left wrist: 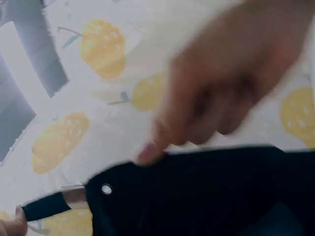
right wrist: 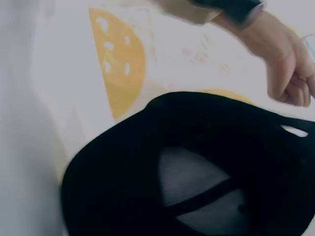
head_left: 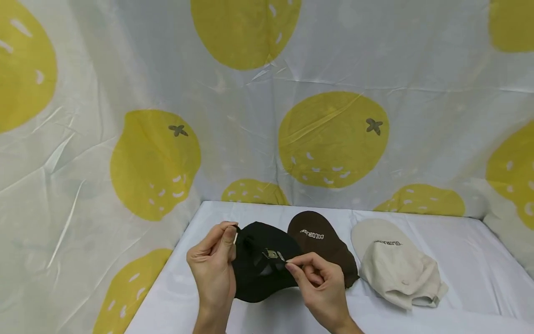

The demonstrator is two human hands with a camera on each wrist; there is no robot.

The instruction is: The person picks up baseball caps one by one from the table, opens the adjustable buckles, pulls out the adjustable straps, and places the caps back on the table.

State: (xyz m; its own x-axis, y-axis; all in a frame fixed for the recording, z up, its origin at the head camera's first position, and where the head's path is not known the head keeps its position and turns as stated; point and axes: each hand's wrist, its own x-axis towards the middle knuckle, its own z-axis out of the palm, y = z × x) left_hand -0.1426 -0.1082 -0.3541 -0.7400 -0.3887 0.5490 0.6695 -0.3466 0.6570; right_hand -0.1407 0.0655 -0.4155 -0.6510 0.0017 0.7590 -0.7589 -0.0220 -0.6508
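Observation:
Both hands hold up a black cap (head_left: 267, 232), its opening and back strap facing the head camera. My left hand (head_left: 214, 264) pinches the cap's left edge between thumb and fingers. My right hand (head_left: 321, 283) pinches the dark strap on the right, just beside a small metal buckle (head_left: 272, 254). In the left wrist view, a dark strap (left wrist: 47, 208) stretches from the black fabric to fingertips at the lower left, and a metal eyelet (left wrist: 106, 189) shows nearby. In the right wrist view, the cap's dark inside (right wrist: 123, 162) fills the lower part.
Behind the black cap lies a brown cap (head_left: 329, 246) with white lettering. To its right is a beige cap (head_left: 404, 269), brim toward the back. White cloth covers the table (head_left: 467, 264). A lemon-print curtain (head_left: 238, 139) hangs along the back and left side.

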